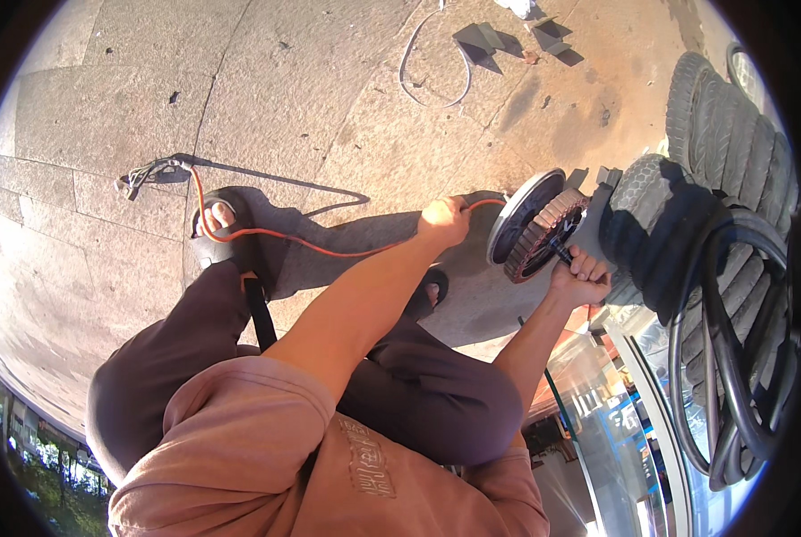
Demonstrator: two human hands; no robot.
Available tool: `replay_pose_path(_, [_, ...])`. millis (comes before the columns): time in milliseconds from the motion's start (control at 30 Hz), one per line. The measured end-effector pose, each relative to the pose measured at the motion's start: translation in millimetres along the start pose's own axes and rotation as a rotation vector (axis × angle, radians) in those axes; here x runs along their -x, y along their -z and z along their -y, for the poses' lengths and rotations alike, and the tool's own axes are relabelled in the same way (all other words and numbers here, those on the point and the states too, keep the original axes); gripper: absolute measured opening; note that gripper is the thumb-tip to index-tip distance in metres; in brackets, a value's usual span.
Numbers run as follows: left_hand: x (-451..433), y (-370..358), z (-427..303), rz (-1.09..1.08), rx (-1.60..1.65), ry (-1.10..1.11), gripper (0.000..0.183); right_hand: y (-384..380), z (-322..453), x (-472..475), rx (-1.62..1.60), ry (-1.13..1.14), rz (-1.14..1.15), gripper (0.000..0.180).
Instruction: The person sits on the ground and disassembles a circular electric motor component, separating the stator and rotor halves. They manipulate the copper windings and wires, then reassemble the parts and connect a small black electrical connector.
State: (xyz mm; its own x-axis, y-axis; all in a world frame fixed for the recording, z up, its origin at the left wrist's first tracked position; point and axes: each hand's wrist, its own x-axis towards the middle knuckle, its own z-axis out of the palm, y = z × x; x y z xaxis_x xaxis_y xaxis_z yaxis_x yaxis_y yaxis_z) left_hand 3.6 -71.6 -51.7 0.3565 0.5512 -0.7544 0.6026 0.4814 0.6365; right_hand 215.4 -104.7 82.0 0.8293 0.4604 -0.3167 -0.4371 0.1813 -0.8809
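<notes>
An orange-sheathed cable [320, 252] runs across my left foot, and its far end splits into several loose wires with connectors [155, 173]. My left hand [444, 221] is closed around this cable near the hub. From there the cable reaches the round rim-like motor shell [524, 215], black inside with a pale edge. Beside the shell, tilted with it, is a hub-motor stator [547, 235] with a ring of laminated teeth and copper windings. My right hand [580, 276] grips the dark axle [561, 251] sticking out of the stator. Whether stator and shell touch is hard to tell.
At the right, several tyres [699, 107] are stacked, with black inner tubes [716, 288] draped over them. A glass cabinet [608, 409] stands at lower right. A thin pale loop [434, 101] and dark bent pieces [484, 40] lie on the paving.
</notes>
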Motion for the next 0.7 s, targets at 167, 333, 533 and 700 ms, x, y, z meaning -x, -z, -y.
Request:
replay_pose_path(167, [2,3,1,0.028,0.053,-0.034,0.027,3,-1,1,0.005,0.017,-0.039,0.032])
replay_pose_path(333, [3,3,2,0.024,0.067,-0.05,0.027,8,-1,1,-0.008,0.017,-0.038,0.032])
replay_pose_path(533, [4,2,-1,-0.003,0.092,-0.078,0.026,13,2,0,-0.044,0.027,-0.057,0.033])
replay_pose_path(700, [7,21,-3,0.091,0.028,-0.086,0.03,-29,1,14,0.061,0.03,-0.126,0.036])
